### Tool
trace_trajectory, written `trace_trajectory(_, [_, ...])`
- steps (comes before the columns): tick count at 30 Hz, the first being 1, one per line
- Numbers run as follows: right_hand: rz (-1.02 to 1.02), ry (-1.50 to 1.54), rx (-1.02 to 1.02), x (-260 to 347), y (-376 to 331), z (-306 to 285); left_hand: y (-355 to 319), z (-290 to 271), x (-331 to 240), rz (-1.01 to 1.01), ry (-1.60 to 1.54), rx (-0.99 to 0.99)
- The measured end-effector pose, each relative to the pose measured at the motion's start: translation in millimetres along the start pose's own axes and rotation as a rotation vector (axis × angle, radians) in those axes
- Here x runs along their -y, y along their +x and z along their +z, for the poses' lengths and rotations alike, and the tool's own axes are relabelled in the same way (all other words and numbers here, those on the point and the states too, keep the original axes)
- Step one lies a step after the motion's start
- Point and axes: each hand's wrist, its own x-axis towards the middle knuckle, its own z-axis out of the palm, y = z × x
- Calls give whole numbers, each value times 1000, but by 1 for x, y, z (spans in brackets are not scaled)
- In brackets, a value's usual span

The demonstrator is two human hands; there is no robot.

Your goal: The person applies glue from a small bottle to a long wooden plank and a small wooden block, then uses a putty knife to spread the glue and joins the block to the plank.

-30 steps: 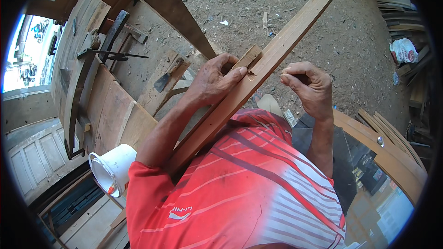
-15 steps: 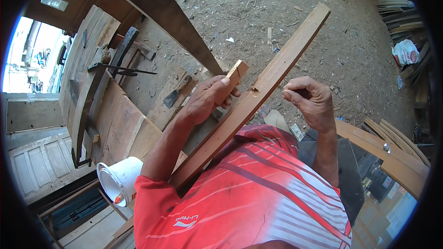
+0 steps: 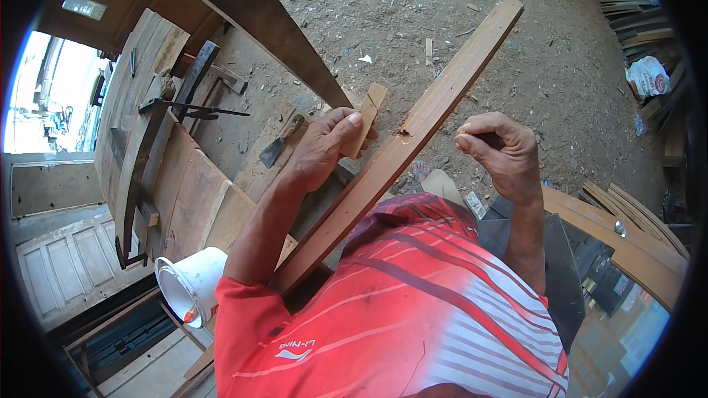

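Note:
My left hand [image 3: 330,146] is closed around a short, pale wood block [image 3: 366,119]. A thin dark line crosses the block near its upper end. Beside it, a long reddish-brown wooden bar [image 3: 435,107] slants from my left elbow up to the far right. A rough notch [image 3: 403,133] is cut into the bar's face near its middle. To the right of the bar, apart from it, hangs my right hand [image 3: 503,149], its thumb and fingertips pinched together. Whatever they hold, if anything, is too small to see.
A clamp [image 3: 195,109] sits on the wooden bench [image 3: 177,184] at left, above a white bucket [image 3: 193,280]. A wide dark board [image 3: 258,18] slants in from the top. Lumber [image 3: 627,11] is stacked at far right, near a white bag [image 3: 649,76]. Scraps litter the dirt floor.
The left hand has tilted the wood block, so its broad face shows more, and moved slightly left. My right hand has shifted a little right, still pinched.

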Motion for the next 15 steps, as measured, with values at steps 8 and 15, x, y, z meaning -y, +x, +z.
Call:
trace_trajectory(8, [-17, 18, -1, -2, -3, -3, -7, 10, -3, 4, 223, -22])
trace_trajectory(15, [7, -2, -26, 4, -2, -16, -15, 32, -12, 101, 305, -169])
